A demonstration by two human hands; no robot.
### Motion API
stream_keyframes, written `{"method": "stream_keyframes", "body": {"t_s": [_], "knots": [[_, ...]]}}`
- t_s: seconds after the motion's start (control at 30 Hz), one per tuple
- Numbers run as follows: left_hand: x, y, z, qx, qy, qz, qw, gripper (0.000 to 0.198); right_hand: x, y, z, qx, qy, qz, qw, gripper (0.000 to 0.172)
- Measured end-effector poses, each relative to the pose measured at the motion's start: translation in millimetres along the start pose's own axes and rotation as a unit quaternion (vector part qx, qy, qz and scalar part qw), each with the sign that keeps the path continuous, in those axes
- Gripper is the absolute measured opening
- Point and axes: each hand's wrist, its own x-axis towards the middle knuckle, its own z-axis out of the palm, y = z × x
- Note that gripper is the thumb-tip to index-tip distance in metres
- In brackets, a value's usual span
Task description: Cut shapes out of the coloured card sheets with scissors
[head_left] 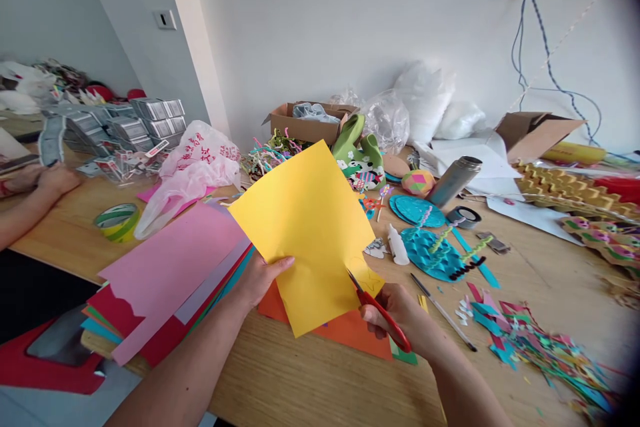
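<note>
A sheet of yellow paper [305, 213] is held up over the table by my left hand [261, 277], its thumb on the near face and the other fingers behind. My right hand [395, 313] grips red-handled scissors [383, 317]. Their blades sit at a cut in the sheet's lower right part, where a corner piece with a pencilled shape [367, 275] partly separates from the rest. Beneath the sheet lies orange paper [350, 335], with a bit of green paper under its right end.
Stacked coloured paper [175, 260] and green tape [118, 220] lie left. Right are a glue bottle [398, 245], a pen [444, 312], blue discs [433, 253], a steel flask [456, 180] and paper scraps [540, 347]. Another person's hands [47, 180] rest at far left.
</note>
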Motion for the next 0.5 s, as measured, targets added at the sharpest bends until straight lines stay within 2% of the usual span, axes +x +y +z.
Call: {"method": "stream_keyframes", "body": {"t_s": [0.1, 0.17, 0.37, 0.47, 0.5], "knots": [[1.7, 4.4, -2.6, -0.028, 0.010, 0.000, 1.000, 0.050, -6.1, -3.2, -10.7, -0.032, -0.053, -0.019, 0.998, 0.059], [3.0, 8.5, -5.0, -0.047, 0.019, -0.007, 0.999, 0.049, -11.0, -3.6, -19.6, -0.065, -0.066, -0.035, 0.995, 0.060], [8.5, 14.7, -15.8, -0.075, 0.016, -0.009, 0.997, 0.043, -29.9, -13.2, -47.5, -0.122, -0.042, -0.114, 0.985, 0.062], [9.5, 13.7, -19.0, -0.077, -0.004, -0.019, 0.997, 0.043, -34.9, -31.8, -59.9, -0.201, -0.043, -0.091, 0.974, 0.052], [9.4, 13.0, -19.5, -0.078, -0.012, -0.023, 0.997, 0.043, -35.0, -39.9, -63.3, -0.223, -0.062, -0.077, 0.970, 0.050]]}}
